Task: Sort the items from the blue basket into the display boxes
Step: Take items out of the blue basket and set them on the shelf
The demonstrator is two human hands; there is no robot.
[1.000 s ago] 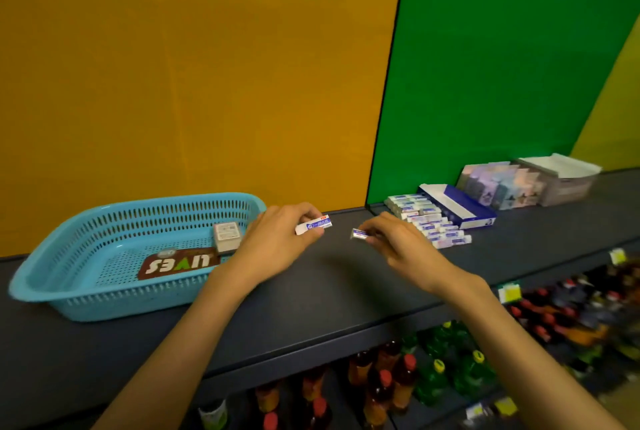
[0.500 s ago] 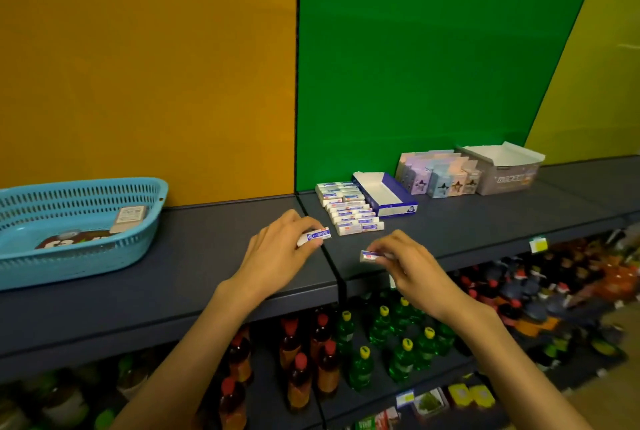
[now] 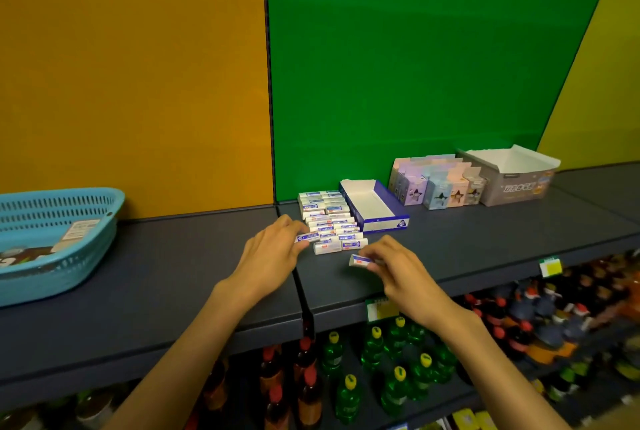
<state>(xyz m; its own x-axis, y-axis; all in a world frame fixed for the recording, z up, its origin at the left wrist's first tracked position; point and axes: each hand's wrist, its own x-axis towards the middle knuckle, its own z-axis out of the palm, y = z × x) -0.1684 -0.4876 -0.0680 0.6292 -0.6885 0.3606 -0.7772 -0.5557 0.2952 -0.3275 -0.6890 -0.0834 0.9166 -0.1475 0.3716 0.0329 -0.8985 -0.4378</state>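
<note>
My left hand (image 3: 268, 251) pinches a small white and blue eraser (image 3: 306, 237) at the left edge of a stack of several like erasers (image 3: 329, 225) on the dark shelf. My right hand (image 3: 391, 265) pinches a second eraser (image 3: 360, 260) just in front of that stack. Right of the stack sits an open blue and white display box (image 3: 375, 209), which looks empty. The blue basket (image 3: 52, 242) stands at the far left with a small white box (image 3: 81, 229) and a brown packet (image 3: 26, 254) inside.
Pastel boxed items (image 3: 438, 187) and an open grey display box (image 3: 512, 176) stand at the back right of the shelf (image 3: 173, 266). Below the shelf are rows of green bottles (image 3: 384, 363) and dark red-capped bottles (image 3: 530, 308). Yellow price tags (image 3: 550, 266) hang on the shelf edge.
The view has swung right, leaving the basket at the far left. Both hands have carried their erasers right and forward to the stack of erasers.
</note>
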